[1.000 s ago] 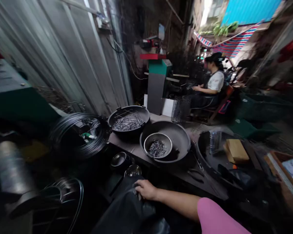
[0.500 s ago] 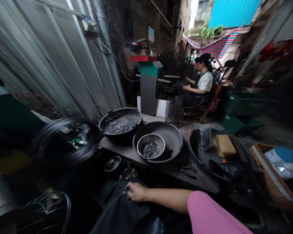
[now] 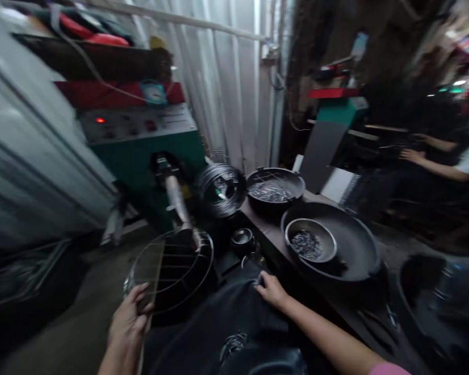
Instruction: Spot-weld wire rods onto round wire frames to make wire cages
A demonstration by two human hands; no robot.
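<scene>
My left hand (image 3: 131, 315) is at the near left edge of a round wire rack (image 3: 182, 281), its fingers curled in at the rim. The rack has a hoop with several crossbars and lies tilted below the machine's arm (image 3: 175, 200). My right hand (image 3: 272, 291) rests over the knee on the dark apron (image 3: 207, 328), fingertips closed together; whatever they pinch is too small to make out. A small bunch of dark wire pieces (image 3: 234, 345) lies on my lap. Ahead of my right hand stands a small metal bowl (image 3: 242, 237).
A green machine (image 3: 140, 151) with a lit red lamp stands at left. Beyond are a wire coil (image 3: 222, 190), a pan of metal rods (image 3: 275, 185) and a large black pan (image 3: 359, 245) holding a bowl of short pieces (image 3: 328, 234). Another person's hand (image 3: 412, 155) shows at right.
The view has swung left, bringing the green machine, the wire rack and my left hand into sight. My right hand stays closed over the knee.
</scene>
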